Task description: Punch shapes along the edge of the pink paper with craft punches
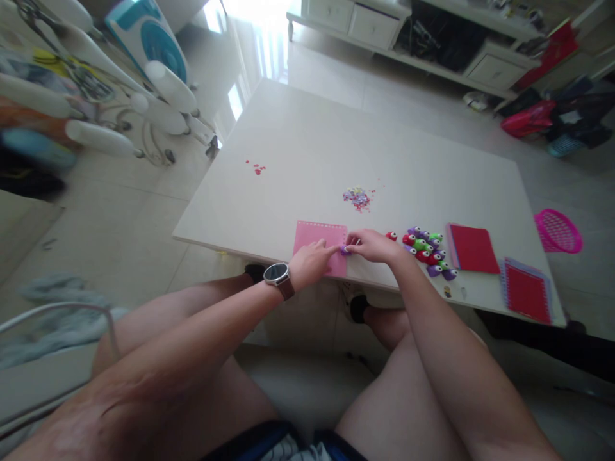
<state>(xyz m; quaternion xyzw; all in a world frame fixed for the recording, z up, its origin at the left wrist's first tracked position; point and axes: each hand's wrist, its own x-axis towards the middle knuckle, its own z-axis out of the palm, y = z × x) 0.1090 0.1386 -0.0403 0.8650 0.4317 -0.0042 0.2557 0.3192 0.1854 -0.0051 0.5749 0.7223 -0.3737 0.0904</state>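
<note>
A sheet of pink paper [307,235] lies at the near edge of the table, with a row of small cut-outs along its far edge and part of its right edge. My left hand [311,261] rests flat on it, index finger stretched toward a small purple craft punch [344,250]. That punch sits on the paper's right edge, and the fingers of my right hand [373,246] are closed around it, partly hiding it. Just right of this hand stands a red punch [391,236]. Several purple, green and red punches with eye shapes [423,255] are grouped farther right.
Paper scraps [358,199] lie in a small heap mid-table, and a few red bits [258,169] at the left. A red paper stack [473,248] and a red sheet on blue paper [528,291] are at the right. A pink basket [560,230] stands beyond the table's right edge.
</note>
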